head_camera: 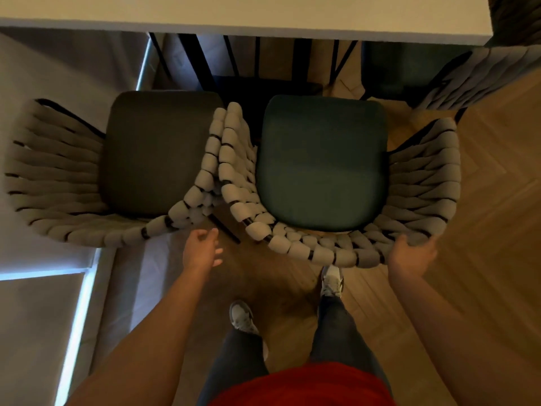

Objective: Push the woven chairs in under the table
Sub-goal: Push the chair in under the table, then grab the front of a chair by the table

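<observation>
From my head camera, my right hand (411, 253) is clamped over the back rim of the right woven chair (322, 171), fingers curled on the corner of its woven backrest. Beyond that grip the green seat runs toward the table (234, 16), whose white edge lies well ahead; the seat front has not reached under it. My left hand (205, 247) holds nothing, fingers loosely spread, hovering just short of the back corner of the left woven chair (117, 171), near it but apart. That chair sits about level with the one I hold, also outside the table.

The two chairs' inner armrests are pressed together, just inboard of my right grip. Pushing from one corner only, I judge the right chair may swivel, drag its neighbour askew or catch a leg on the dark table frame (199, 63) ahead. My right shoe (332, 281) sits directly under the rim, so a chair leg could clip it.
</observation>
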`<state>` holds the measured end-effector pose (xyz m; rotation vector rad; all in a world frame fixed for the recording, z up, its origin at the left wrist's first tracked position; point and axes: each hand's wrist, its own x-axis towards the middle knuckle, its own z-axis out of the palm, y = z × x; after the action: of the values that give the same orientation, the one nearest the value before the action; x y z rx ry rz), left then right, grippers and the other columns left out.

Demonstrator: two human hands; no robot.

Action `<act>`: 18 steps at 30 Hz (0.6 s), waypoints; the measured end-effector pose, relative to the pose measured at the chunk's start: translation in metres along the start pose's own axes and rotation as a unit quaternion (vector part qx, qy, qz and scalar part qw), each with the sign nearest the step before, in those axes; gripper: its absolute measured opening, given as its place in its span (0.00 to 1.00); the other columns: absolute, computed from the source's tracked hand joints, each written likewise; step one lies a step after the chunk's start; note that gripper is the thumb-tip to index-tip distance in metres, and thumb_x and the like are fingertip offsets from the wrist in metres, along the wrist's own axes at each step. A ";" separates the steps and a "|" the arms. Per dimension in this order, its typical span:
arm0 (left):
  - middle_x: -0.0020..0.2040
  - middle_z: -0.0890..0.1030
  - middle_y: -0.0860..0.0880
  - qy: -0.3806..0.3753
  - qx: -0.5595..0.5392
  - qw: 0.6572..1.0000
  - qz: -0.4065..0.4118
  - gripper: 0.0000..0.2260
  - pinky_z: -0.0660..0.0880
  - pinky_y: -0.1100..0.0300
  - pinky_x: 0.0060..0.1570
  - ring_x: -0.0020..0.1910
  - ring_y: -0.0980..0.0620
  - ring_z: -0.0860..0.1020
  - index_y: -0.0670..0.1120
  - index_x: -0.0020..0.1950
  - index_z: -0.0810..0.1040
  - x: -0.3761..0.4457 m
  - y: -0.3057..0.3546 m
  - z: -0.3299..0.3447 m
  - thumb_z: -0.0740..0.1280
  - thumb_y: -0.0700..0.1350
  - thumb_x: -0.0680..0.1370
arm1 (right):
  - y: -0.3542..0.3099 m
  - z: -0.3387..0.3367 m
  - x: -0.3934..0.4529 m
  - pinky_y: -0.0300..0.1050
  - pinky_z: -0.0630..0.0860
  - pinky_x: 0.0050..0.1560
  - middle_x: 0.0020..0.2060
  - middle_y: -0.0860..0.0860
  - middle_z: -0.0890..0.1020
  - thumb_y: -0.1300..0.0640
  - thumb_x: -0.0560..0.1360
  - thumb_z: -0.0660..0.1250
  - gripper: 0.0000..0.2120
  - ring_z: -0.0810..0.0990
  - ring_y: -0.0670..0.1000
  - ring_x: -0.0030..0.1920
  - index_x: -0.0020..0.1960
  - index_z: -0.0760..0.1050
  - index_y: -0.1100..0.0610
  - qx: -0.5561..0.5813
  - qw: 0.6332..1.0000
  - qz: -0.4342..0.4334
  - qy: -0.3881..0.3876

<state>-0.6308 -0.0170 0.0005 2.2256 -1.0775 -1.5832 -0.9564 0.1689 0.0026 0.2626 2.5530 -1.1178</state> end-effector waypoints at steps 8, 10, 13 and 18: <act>0.52 0.78 0.42 -0.037 -0.021 0.999 -0.001 0.09 0.79 0.52 0.41 0.47 0.45 0.80 0.45 0.59 0.72 0.025 -0.050 -0.107 0.62 0.48 0.82 | 0.025 0.054 -0.150 0.52 0.67 0.68 0.68 0.57 0.72 0.57 0.78 0.62 0.25 0.71 0.57 0.68 0.73 0.64 0.59 0.049 0.999 0.002 0.006; 0.52 0.78 0.42 -0.039 -0.045 0.998 -0.006 0.08 0.79 0.51 0.41 0.47 0.45 0.80 0.46 0.58 0.72 0.032 -0.052 -0.129 0.61 0.48 0.82 | 0.026 0.074 -0.186 0.48 0.71 0.61 0.60 0.52 0.76 0.56 0.78 0.62 0.19 0.74 0.51 0.59 0.68 0.69 0.59 0.085 0.996 0.028 -0.026; 0.51 0.79 0.42 -0.024 -0.074 0.997 -0.013 0.08 0.79 0.52 0.40 0.47 0.45 0.80 0.46 0.58 0.72 0.045 -0.052 -0.161 0.61 0.48 0.82 | 0.030 0.109 -0.232 0.49 0.74 0.52 0.55 0.56 0.80 0.52 0.79 0.60 0.07 0.76 0.51 0.50 0.54 0.74 0.51 0.083 0.985 0.095 -0.117; 0.51 0.78 0.42 0.013 -0.109 0.994 -0.029 0.18 0.78 0.53 0.40 0.44 0.48 0.79 0.43 0.64 0.71 0.075 -0.055 -0.212 0.56 0.54 0.83 | 0.009 0.166 -0.296 0.44 0.73 0.45 0.48 0.51 0.77 0.57 0.81 0.59 0.04 0.77 0.50 0.48 0.51 0.73 0.51 0.096 0.945 0.155 -0.271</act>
<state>-0.4076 -0.0776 0.0004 2.1438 -0.7972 -1.6039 -0.6415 0.0428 0.0035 0.3370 1.8518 -1.1269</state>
